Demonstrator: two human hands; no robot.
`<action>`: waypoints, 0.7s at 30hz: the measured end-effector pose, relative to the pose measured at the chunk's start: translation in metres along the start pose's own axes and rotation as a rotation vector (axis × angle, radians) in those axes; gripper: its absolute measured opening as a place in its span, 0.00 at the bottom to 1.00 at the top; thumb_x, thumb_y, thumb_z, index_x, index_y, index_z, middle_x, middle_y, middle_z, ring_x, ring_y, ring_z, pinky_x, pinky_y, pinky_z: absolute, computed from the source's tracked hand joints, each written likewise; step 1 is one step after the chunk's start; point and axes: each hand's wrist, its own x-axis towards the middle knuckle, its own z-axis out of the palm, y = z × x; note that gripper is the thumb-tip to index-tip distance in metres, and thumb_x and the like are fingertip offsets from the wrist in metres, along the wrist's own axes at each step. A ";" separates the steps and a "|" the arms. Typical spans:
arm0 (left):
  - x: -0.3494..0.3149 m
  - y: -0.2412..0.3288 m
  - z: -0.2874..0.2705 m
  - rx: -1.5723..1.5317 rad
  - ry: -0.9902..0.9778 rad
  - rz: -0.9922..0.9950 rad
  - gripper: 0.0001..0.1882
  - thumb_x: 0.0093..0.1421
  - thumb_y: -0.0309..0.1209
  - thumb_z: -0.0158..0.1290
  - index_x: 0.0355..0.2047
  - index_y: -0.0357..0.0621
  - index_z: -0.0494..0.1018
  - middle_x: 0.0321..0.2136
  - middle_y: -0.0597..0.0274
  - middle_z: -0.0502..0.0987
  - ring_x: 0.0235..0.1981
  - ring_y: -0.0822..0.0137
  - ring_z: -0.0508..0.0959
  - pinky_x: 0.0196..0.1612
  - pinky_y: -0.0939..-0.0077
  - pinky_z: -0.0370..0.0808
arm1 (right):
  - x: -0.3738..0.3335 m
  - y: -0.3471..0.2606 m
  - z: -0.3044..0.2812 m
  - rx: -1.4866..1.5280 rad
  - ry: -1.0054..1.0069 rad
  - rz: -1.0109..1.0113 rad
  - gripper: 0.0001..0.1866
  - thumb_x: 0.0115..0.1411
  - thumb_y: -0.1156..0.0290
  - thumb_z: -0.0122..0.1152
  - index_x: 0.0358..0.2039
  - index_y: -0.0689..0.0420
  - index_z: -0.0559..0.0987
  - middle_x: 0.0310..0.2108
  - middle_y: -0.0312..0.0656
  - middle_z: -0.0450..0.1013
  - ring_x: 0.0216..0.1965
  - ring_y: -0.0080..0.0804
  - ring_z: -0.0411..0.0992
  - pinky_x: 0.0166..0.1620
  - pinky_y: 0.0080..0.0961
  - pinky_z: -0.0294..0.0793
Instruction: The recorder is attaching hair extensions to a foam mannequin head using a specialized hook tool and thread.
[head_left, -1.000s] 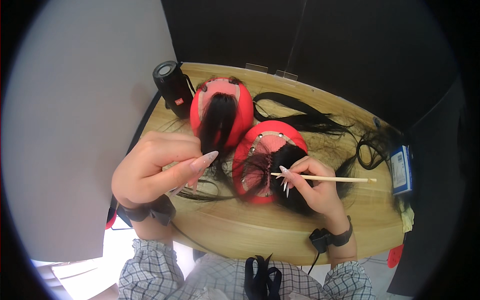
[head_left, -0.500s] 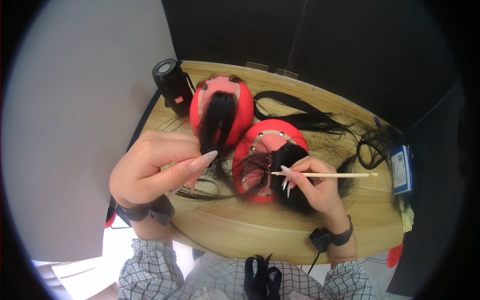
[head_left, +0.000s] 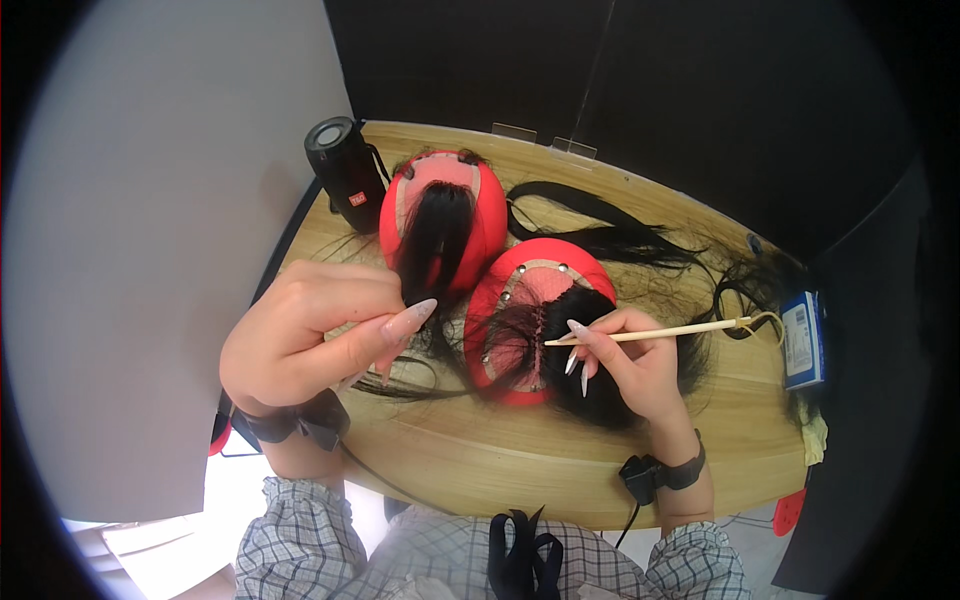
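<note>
In my right hand (head_left: 642, 375) is a thin pale wooden-handled ventilating needle (head_left: 690, 331), pinched between thumb and fingers. Its tip points left at the hairline on the nearer red head block (head_left: 590, 258). That block carries a pinned pink mesh cap (head_left: 545, 283), with black hair (head_left: 590, 395) lying to the right under my hand and loose strands fanned left. My left hand (head_left: 300, 345) hovers left of this block, thumb and forefinger pressed together; anything fine between them is too small to see. Behind stands a second red head block (head_left: 490, 225) with a black hair lock (head_left: 440, 230).
A black cylindrical speaker (head_left: 345, 175) stands at the back left of the wooden table (head_left: 450, 465). Long black hair bundles (head_left: 590, 210) lie behind the blocks. At the right edge is a blue-and-white box (head_left: 802, 340). Grey and black panels enclose the sides and back.
The needle's rear end has tilted upward, and my right hand has turned slightly. A pale curled strip now shows at that end. My left hand has barely moved.
</note>
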 end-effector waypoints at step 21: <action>-0.001 -0.001 -0.001 0.010 0.003 -0.031 0.12 0.62 0.26 0.47 0.23 0.33 0.73 0.16 0.60 0.70 0.17 0.65 0.70 0.22 0.72 0.64 | 0.002 0.004 -0.001 0.044 0.022 0.088 0.05 0.63 0.78 0.56 0.34 0.68 0.75 0.29 0.44 0.76 0.24 0.19 0.71 0.28 0.15 0.72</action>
